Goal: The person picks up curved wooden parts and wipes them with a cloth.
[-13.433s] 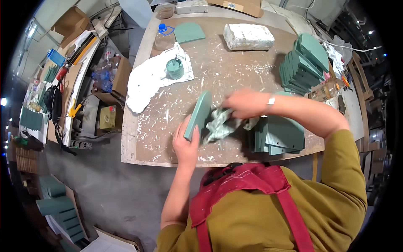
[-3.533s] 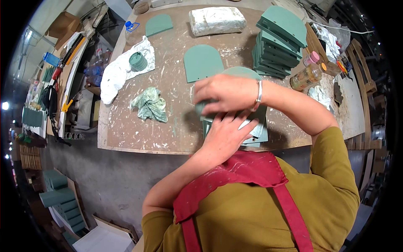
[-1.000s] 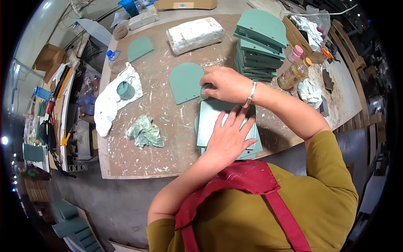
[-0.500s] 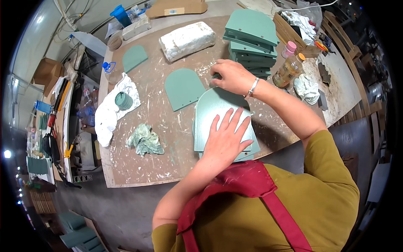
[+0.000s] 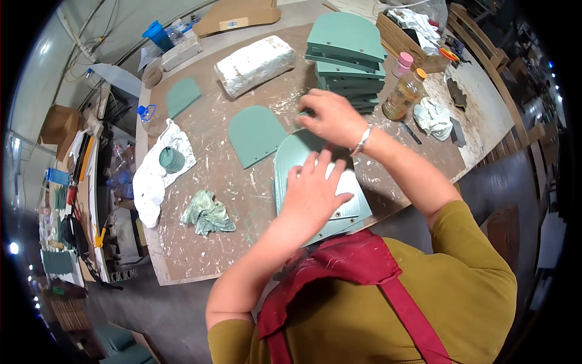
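In front of me lies a green arch-shaped panel (image 5: 288, 159) with a glossy face, on top of at least one other panel that shows past its lower edge. My left hand (image 5: 308, 197) rests on its face, fingers apart and a little bent. Over the panel's rounded far end is my right hand (image 5: 335, 121), slightly blurred, its fingers curled together. Something small and dark shows at its fingertips, too hidden to name. A similar green panel (image 5: 256, 136) lies just to the left, with small holes along its straight edge.
A stack of green panels (image 5: 345, 36) stands beyond my right hand, beside a bottle (image 5: 404, 96) with an orange cap. A white wrapped block (image 5: 256, 65) sits far back. Leftward are a crumpled rag (image 5: 208, 212), a white cloth (image 5: 151, 191) and a green round container (image 5: 171, 159).
The whole view has shifted a little, so the table things appear farther left. My left hand's fingers have bent up from lying flat. My right hand stays near the panel's far end.
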A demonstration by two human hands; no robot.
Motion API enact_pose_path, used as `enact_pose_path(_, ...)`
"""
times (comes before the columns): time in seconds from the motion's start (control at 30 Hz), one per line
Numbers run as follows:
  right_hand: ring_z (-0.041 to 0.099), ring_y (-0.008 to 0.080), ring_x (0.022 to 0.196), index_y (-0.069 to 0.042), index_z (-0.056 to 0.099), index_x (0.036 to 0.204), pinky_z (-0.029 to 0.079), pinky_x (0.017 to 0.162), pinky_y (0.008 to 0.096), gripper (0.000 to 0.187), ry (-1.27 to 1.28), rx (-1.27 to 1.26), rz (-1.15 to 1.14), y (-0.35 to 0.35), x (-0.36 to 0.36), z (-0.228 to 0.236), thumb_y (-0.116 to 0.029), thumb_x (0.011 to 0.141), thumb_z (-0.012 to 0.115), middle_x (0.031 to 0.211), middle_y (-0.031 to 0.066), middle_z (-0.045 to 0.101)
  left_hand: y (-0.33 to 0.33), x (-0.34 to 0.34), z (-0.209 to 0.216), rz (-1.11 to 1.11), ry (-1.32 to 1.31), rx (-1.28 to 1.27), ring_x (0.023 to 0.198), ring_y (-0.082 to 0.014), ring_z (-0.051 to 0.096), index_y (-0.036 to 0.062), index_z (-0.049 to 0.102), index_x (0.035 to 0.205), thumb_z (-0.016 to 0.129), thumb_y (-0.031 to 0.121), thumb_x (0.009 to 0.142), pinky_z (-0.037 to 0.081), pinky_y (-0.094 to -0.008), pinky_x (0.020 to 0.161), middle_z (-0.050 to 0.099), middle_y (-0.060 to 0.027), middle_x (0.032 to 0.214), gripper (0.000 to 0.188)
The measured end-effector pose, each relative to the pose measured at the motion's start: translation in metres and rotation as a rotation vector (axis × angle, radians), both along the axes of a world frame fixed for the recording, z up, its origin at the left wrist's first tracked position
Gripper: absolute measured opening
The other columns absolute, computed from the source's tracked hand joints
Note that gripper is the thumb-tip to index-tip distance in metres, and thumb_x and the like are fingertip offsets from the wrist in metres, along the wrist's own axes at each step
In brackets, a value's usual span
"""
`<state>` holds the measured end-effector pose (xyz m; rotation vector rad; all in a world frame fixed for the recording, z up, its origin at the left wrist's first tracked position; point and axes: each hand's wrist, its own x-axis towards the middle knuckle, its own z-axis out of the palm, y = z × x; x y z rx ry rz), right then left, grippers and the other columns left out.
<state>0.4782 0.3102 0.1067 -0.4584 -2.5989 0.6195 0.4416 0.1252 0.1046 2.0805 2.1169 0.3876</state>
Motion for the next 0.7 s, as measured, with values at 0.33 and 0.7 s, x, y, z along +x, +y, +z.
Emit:
enact_pose_path(0.33, 0.062, 0.0334, 0.089, -0.004, 0.062, 0.095, 0.049, 0.08, 0.0434, 0.025, -0.159, 0.048, -0.307, -0.005, 0.031, -0.003, -0.027, 0.084, 0.067, 0.091, 0.0137, 0.06, 0.004, -0.012, -0.016, -0.053, 0.156, 0.168, 0.122, -0.0332, 0.05, 0.0093, 0.055, 0.134, 0.072, 0.051, 0.08, 0.047, -0.0445, 0.089, 0.05, -0.0156, 0.134, 0.071)
enact_pose_path(0.7, 0.059, 0.0379, 0.09, -0.001, 0.058, 0.091, 0.047, 0.079, 0.0458, 0.027, -0.001, -0.058, -0.512, -0.046, 0.076, -0.01, -0.026, 0.084, 0.066, 0.091, 0.0177, 0.06, 0.007, -0.011, -0.016, -0.095, 0.161, 0.126, 0.122, -0.0383, 0.052, -0.001, 0.052, 0.132, 0.071, 0.051, 0.082, 0.049, -0.0458, 0.092, 0.051, -0.0189, 0.136, 0.074)
